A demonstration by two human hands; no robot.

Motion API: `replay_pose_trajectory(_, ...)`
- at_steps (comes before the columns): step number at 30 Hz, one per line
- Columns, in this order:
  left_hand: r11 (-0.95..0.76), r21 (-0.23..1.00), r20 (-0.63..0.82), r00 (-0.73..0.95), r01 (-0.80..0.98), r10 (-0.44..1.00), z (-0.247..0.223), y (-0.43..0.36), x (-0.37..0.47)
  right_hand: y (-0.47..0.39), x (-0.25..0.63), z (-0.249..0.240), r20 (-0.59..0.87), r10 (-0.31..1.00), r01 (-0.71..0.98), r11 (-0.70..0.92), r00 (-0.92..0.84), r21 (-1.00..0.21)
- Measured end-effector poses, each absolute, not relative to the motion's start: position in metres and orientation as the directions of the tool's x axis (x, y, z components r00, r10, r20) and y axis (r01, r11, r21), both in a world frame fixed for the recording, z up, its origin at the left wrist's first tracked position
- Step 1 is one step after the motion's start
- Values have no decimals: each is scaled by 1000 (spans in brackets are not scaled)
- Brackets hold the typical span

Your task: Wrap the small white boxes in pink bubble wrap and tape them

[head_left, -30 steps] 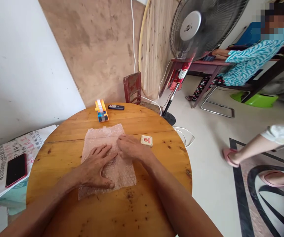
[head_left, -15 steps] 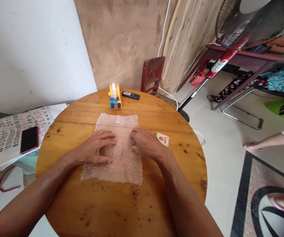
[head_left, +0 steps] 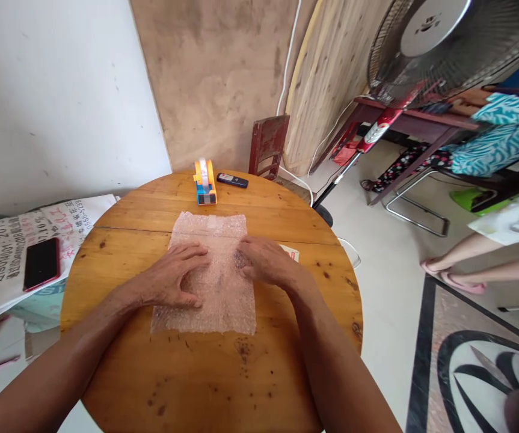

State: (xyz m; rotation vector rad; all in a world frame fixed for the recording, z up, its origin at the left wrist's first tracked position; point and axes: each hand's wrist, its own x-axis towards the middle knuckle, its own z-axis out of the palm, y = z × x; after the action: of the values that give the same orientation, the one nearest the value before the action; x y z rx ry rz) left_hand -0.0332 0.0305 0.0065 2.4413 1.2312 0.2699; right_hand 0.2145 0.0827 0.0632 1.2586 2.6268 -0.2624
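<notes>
A sheet or pouch of clear bubble wrap [head_left: 221, 307] lies flat on the round wooden table [head_left: 187, 379], with a strip of clear tape [head_left: 212, 222] near its far edge. My left hand [head_left: 175, 273] rests on its left part, fingers spread and thumb apart. On the right edge sits my right hand [head_left: 261, 260], its fingers curved and its thumb apart from them. Wrinkled bubble wrap shows in the gap between that thumb and forefinger; the other fingertips are hidden. Just beyond my right wrist, a small white card or box [head_left: 291, 251] is partly covered.
An orange and blue tape dispenser [head_left: 205, 183] and a black remote-like device [head_left: 233, 180] stand at the table's far side. At left, a phone [head_left: 41, 263] lies on printed white sacks [head_left: 79, 210]. A chair [head_left: 268, 144], a standing fan [head_left: 379, 129] and other people are to the right.
The view has shifted slightly, showing more of the fan and a person's legs at right. Both hands stay on the bubble wrap, nearly unmoved; my right hand now covers more of the small white card.
</notes>
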Motion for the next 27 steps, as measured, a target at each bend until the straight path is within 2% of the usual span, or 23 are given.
replay_pose_trajectory(5, -527, 418, 18, 573, 740, 819, 4, 29, -31, 83, 231, 78, -137, 794, 805, 579, -593, -132)
replay_pose_trajectory(9, -509, 420, 14, 556, 751, 831, 3, 28, -29, 74, 260, 85, -127, 815, 823, 548, -565, -146)
replay_pose_trajectory(14, -491, 415, -17, 546, 766, 838, 5, 28, -27, 68, 298, 66, -128, 905, 912, 394, -407, -113)
replay_pose_trajectory(17, -491, 416, -4, 541, 765, 841, 4, 29, -27, 66, 305, 55, -52, 946, 942, 313, -321, -122)
replay_pose_trajectory(19, -498, 426, 9, 547, 755, 837, 3, 30, -26, 62, 299, 57, 17, 956, 942, 290, -291, -169)
replay_pose_trajectory(24, -506, 452, 42, 549, 735, 835, -1, 33, -27, 45, 255, 74, 186, 898, 783, 440, -400, -440)
replay_pose_trajectory(27, -521, 506, 100, 553, 687, 827, -6, 36, -30, 41, 219, 67, 181, 797, 648, 580, -576, -493)
